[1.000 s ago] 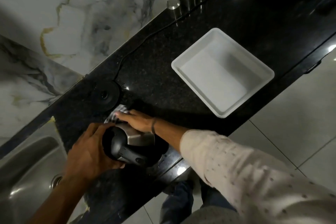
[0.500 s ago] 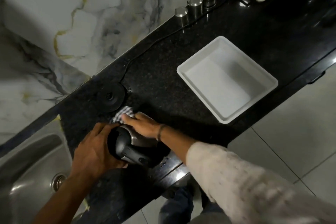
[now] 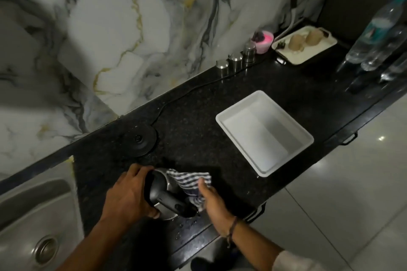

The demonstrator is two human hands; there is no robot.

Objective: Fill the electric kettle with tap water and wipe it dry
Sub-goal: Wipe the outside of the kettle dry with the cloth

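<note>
Left hand (image 3: 130, 198) grips the half-hidden kettle (image 3: 164, 193); right hand (image 3: 212, 201) clutches the cloth (image 3: 189, 179).

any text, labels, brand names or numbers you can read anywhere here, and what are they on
None can be read.
Clear plastic water bottle with a teal label: print too blurred to read.
Black and steel electric kettle: no marking legible on its handle.
Round black kettle base, three steel canisters, white plastic tray, striped cloth: no lettering visible.

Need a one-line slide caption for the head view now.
Left hand steadies kettle; right hand wipes with striped cloth.
</note>
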